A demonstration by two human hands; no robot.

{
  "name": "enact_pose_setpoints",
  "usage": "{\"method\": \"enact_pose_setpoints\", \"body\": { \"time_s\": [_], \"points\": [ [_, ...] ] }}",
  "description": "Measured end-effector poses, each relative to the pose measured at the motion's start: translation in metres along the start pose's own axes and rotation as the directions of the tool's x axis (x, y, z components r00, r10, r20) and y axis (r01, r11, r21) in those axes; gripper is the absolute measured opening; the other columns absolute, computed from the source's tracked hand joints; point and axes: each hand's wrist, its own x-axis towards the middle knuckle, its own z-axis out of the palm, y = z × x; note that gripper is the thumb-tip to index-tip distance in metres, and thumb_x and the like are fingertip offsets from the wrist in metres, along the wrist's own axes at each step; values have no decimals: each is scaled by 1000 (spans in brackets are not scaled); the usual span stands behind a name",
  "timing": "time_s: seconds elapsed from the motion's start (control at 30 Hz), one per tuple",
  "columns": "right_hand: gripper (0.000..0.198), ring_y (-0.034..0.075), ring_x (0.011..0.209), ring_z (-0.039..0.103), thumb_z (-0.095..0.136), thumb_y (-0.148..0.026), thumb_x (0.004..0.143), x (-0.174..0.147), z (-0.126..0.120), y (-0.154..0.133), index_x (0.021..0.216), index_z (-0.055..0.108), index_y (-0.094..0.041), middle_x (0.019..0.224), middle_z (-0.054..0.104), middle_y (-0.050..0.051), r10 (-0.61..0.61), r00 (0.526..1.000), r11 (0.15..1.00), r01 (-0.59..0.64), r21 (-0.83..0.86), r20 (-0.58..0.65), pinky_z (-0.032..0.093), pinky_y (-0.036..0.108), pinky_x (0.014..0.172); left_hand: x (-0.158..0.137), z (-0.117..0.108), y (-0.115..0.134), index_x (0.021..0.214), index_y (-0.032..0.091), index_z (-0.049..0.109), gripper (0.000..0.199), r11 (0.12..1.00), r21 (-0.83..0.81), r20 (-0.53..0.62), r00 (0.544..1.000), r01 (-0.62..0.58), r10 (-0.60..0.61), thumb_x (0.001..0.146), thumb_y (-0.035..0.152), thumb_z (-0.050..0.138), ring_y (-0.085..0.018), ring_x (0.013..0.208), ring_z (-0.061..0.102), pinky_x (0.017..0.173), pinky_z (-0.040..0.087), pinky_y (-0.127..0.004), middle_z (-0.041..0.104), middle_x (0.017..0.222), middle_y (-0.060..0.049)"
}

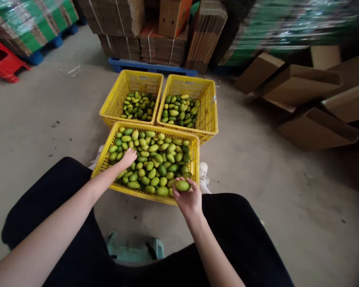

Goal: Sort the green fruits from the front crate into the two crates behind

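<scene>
A yellow plastic crate point(194, 159) stands between my knees, filled with green and yellow-green lemons point(152, 174). My left hand point(128, 157) reaches into its left side and rests among the fruit. Its fingers are bent down and close together; whatever lies under them is hidden. Over the crate's near right corner, my right hand point(189, 198) is turned palm up. One green lemon point(182, 185) sits in it, with the fingers and thumb curled around the fruit.
Behind stand two more yellow crates point(107, 104) point(211, 107), each partly filled with the same fruit. Flattened cartons point(116, 20) are stacked on a blue pallet point(152, 67). Open cardboard boxes point(317, 127) lie right, a red stool point(2, 59) left, and a pale green stool point(134, 252) below me.
</scene>
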Motion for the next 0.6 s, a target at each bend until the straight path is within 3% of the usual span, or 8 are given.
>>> {"method": "enact_pose_setpoints", "body": {
  "time_s": [0.1, 0.2, 0.27, 0.37, 0.43, 0.53, 0.6],
  "points": [
    [12, 14, 56, 55, 67, -29, 66, -5, 7, 10, 72, 59, -21, 73, 67, 3, 19, 1000, 1000, -19, -23, 1, 32, 22, 38, -12, -17, -14, 79, 14, 72, 10, 989, -142, 55, 998, 51, -44, 71, 18, 69, -31, 114, 58, 105, 35, -43, 71, 97, -14],
    [15, 14, 57, 56, 67, -32, 65, -9, 16, 23, 71, 58, -22, 73, 67, 3, 3, 998, 995, 3, -102, 59, 35, 23, 39, -30, -38, -26, 73, 15, 70, 19, 939, -331, 117, 991, 95, -59, 60, 25, 80, -28, 94, 66, 87, 47, -35, 71, 78, -6],
    [16, 15, 58, 56, 68, -30, 62, -11, 27, 32, 70, 55, -23, 71, 66, 2, -34, 988, 980, 62, -190, 147, 41, 25, 43, -43, -52, -21, 79, 14, 70, 20, 876, -474, 108, 993, 86, -39, 68, 30, 75, -23, 84, 68, 76, 51, -30, 71, 76, -5],
    [19, 15, 57, 57, 66, -25, 56, -18, 53, 40, 66, 51, -23, 65, 63, 0, -68, 949, 933, 170, -318, 307, 47, 27, 49, -66, -73, 7, 99, 15, 68, 23, 765, -644, -2, 1000, -16, 19, 86, 30, 57, -16, 82, 70, 75, 53, -27, 74, 90, -7],
    [21, 16, 56, 58, 65, -25, 54, -28, 69, 39, 67, 49, -23, 63, 61, -2, -93, 919, 903, 239, -356, 382, 48, 28, 49, -85, -85, 31, 105, 16, 67, 26, 592, -800, -68, 996, -93, 64, 92, 28, 48, -15, 85, 71, 81, 55, -27, 74, 96, -9],
    [28, 15, 55, 57, 70, -28, 56, -54, 80, 32, 73, 49, -23, 67, 61, -4, -163, 879, 869, 343, -357, 448, 46, 27, 48, -121, -101, 60, 105, 13, 68, 27, 143, -985, -73, 988, -92, 138, 93, 23, 46, -16, 89, 72, 86, 56, -27, 74, 99, -12],
    [33, 11, 54, 54, 75, -31, 59, -76, 80, 27, 81, 50, -24, 71, 60, -6, -245, 840, 827, 442, -348, 484, 42, 23, 47, -146, -112, 69, 107, 11, 68, 27, -38, -997, -76, 983, -70, 165, 93, 21, 46, -17, 91, 72, 85, 57, -28, 74, 101, -12]
  ]
}}
